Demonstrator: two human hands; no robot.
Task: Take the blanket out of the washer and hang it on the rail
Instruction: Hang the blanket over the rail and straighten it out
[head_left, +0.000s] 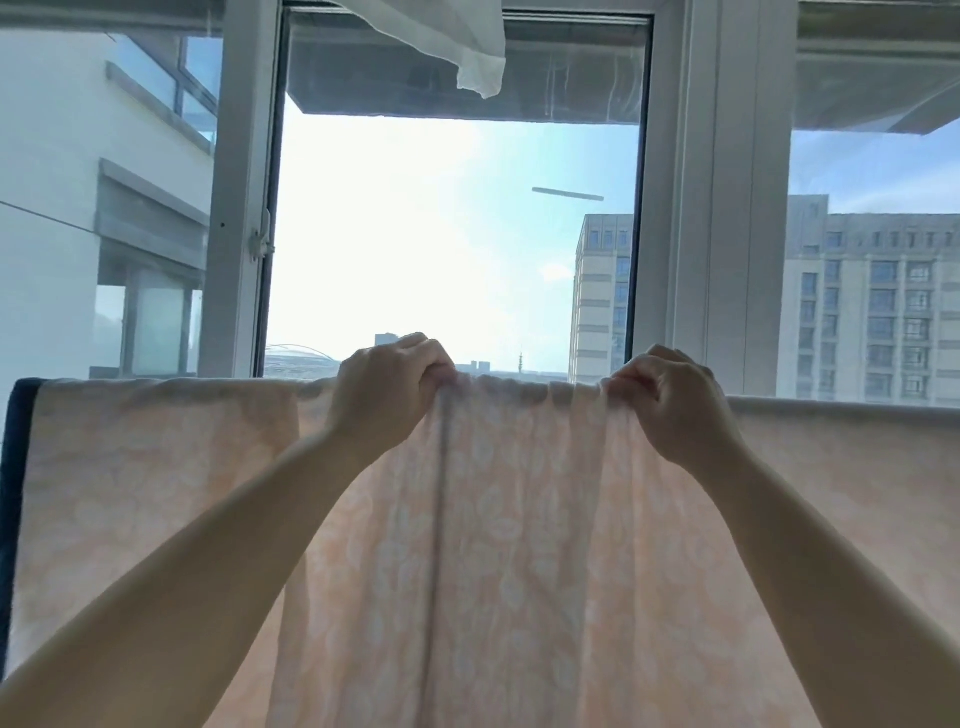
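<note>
We see one blanket (519, 545), pale peach with a faint white leaf pattern, draped over a horizontal line that runs across the view at hand height; the rail itself is hidden under the cloth, so we cannot tell its shape. The blanket's top fold reaches from a dark blue border (13, 493) at the far left to the right edge of the view, and the cloth falls straight down past the bottom of the frame.

Two hands work at that top fold. Our left hand (387, 387) has its fingers curled tight round a bunch of the blanket, knuckles up. Our right hand (670, 400) pinches the fold in the same way, fingers clenched on the cloth. Between the two hands the fabric is gathered into vertical pleats, one deep crease dropping from the left grip. To either side of the hands the fold lies flat and smooth.

Beyond the blanket stands a window with three panes showing and two white uprights (239, 187) between them. The middle pane leaves open sky above the hands. One piece of white sheer cloth (467, 41) hangs from above at the top centre, well apart from the blanket. Outside we count one tall building (872, 312) on the right and a white wall (52, 208) on the left.
</note>
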